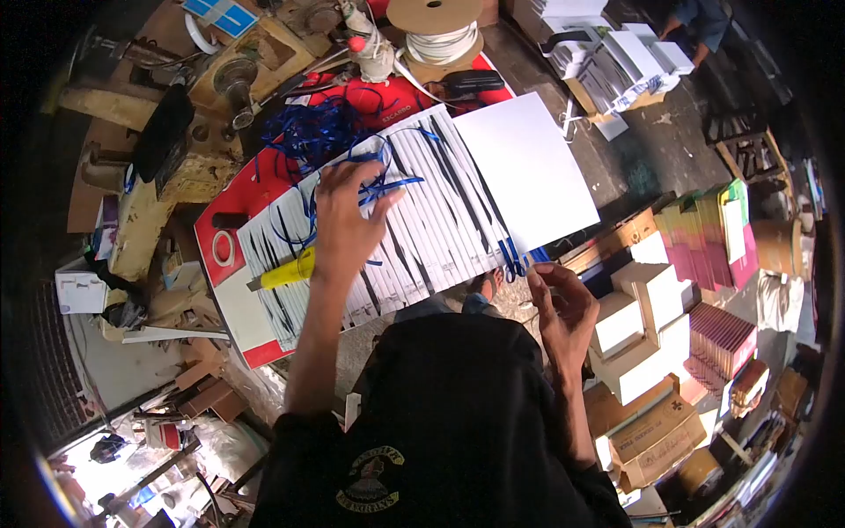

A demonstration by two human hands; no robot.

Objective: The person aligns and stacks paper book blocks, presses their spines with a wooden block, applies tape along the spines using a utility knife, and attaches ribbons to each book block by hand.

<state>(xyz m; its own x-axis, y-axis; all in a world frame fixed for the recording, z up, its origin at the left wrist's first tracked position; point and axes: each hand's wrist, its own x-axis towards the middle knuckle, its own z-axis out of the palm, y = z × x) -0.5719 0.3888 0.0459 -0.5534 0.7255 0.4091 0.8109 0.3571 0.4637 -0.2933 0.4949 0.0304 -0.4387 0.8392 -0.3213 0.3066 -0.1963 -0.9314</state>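
A long row of white page blocks point(431, 211), with dark gaps between several of them, lies across the red table. Over its middle is my left hand point(348, 216), fingers curled around loose blue ribbons point(400, 183), thumb and index finger apart. Beside that wrist, a yellow cutter point(289, 270) rests on the blocks, partly hidden by my arm. At the row's near right corner, my right hand point(563, 304) pinches the ends of blue ribbons point(518, 260). A tangle of blue ribbon point(312, 132) sits behind the blocks.
A white board point(528, 167) lies right of the row. Behind stand a spool of white cord point(443, 44) and a wrapped bottle point(371, 53). A tape roll point(224, 248) is at the left. Cartons point(656, 431) and book stacks point(704, 238) crowd the right; another person point(704, 26) is at upper right.
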